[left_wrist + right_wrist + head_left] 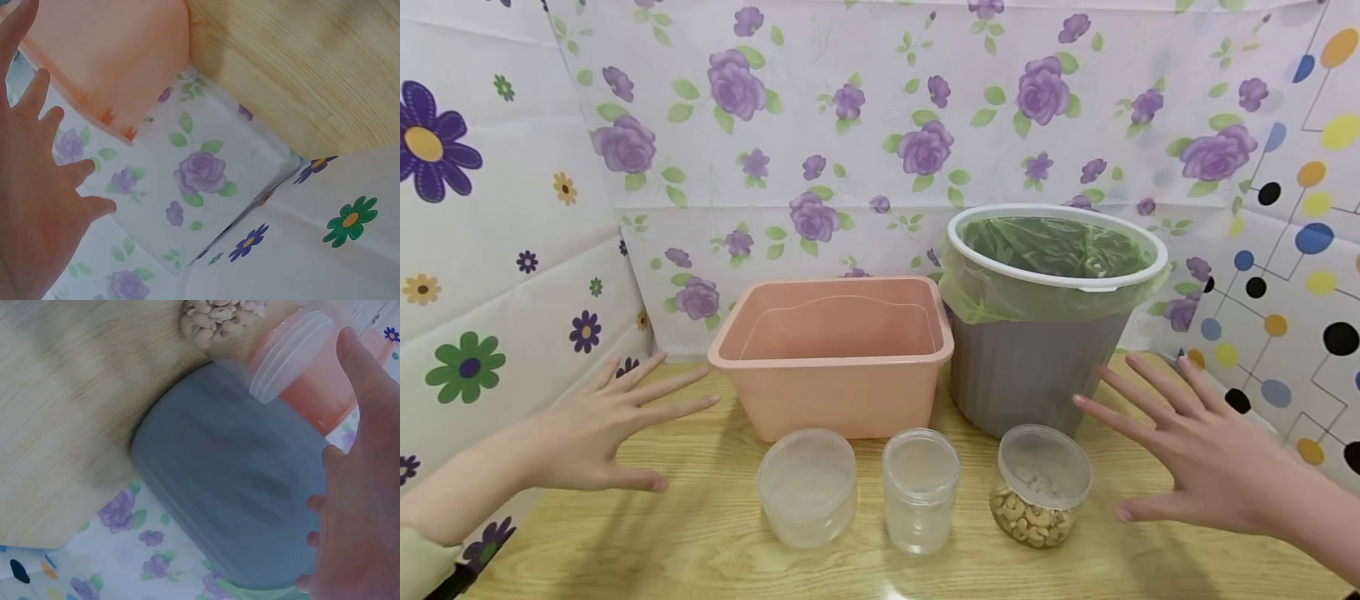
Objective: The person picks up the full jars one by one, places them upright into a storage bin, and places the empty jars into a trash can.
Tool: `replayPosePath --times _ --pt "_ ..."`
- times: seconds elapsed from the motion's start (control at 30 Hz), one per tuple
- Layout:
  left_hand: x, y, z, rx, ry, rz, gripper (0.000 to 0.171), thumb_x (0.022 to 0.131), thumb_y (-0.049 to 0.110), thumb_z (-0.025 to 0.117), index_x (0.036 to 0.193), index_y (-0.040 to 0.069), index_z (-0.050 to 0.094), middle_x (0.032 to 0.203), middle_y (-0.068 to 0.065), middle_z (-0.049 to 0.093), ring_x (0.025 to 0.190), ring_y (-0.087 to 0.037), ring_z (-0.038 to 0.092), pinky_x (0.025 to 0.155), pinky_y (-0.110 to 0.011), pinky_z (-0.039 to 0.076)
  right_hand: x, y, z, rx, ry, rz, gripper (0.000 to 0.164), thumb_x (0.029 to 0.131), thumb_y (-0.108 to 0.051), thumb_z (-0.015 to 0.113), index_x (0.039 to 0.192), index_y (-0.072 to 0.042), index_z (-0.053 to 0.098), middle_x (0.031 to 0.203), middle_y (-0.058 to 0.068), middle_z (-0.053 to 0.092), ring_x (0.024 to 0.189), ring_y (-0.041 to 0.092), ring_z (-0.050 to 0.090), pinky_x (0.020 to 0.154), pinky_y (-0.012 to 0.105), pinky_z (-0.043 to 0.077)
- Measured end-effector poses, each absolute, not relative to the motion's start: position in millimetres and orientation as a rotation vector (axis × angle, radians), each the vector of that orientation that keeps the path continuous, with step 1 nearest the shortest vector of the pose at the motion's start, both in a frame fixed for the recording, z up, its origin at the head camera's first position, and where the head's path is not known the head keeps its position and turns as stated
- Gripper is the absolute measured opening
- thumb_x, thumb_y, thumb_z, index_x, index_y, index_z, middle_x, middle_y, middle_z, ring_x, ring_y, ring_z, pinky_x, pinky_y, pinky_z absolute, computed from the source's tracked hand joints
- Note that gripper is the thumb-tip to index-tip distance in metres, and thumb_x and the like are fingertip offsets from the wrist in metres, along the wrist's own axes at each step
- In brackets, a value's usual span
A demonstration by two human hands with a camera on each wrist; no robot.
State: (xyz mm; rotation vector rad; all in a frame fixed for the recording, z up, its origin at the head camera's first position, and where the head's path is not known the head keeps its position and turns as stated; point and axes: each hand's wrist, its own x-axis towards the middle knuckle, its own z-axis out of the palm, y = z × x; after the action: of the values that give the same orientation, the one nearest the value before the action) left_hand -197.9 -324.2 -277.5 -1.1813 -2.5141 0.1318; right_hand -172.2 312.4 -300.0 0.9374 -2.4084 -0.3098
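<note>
My left hand (597, 429) hovers above the table at the left with fingers spread, holding nothing. On the other side my right hand (1210, 458) is likewise spread in the air, close to a clear lidded jar of cashews (1033, 512). Two more clear jars stand in a row with it: a wide jar (808, 492) with a frosted-looking lid on the left, and a narrower jar (921, 500) in the middle. Both look to have nothing inside. The left wrist view shows the left hand (44, 187) near the pink bin; the right hand (369, 481) appears beside the grey bin.
Behind the jars stands a pink rectangular bin (835, 400). Right of it is a taller grey bin (1030, 367) with a white rim and a green bag liner (992, 296). Patterned cloth (850, 150) hangs around the back and sides of the wooden table (700, 533).
</note>
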Motion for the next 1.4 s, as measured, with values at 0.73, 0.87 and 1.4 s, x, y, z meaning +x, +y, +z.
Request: replayPosePath --times 0.73,0.87,1.4 --pt "-211.0 -309.6 -266.4 -0.972 -2.642 -0.106 0.083 0.081 0.050 0.076 0.152 0.034 0.038 0.165 0.002 0.024 0.141 -0.056 0.029 0.108 -0.080 0.016 -194.9 280.1 -298.3 1.047 -2.393 -0.272 0.104 0.069 -0.082 0.063 0.154 -0.030 0.035 0.163 0.005 0.030 0.155 0.028 0.011 0.126 0.047 -0.013" --pt "-214.0 -308.4 -268.7 -0.971 -2.629 -0.117 0.083 0.080 0.049 0.077 0.152 0.033 0.038 0.165 0.001 0.025 0.141 -0.054 0.033 0.104 -0.080 0.022 -197.1 275.0 -296.8 1.099 -2.387 -0.262 0.103 0.070 -0.081 0.064 0.155 -0.029 0.034 0.163 0.006 0.029 0.155 0.029 0.013 0.126 0.046 -0.011" --pt "-231.3 -310.2 -274.3 -0.955 -2.583 -0.211 0.093 0.078 0.041 0.081 0.156 0.024 0.032 0.162 -0.011 0.030 0.131 -0.047 0.048 0.095 -0.067 0.045 -210.6 270.9 -301.5 1.220 -2.327 -0.209 0.097 0.075 -0.077 0.063 0.153 -0.025 0.039 0.160 0.006 0.035 0.149 0.029 0.027 0.126 0.035 -0.012"
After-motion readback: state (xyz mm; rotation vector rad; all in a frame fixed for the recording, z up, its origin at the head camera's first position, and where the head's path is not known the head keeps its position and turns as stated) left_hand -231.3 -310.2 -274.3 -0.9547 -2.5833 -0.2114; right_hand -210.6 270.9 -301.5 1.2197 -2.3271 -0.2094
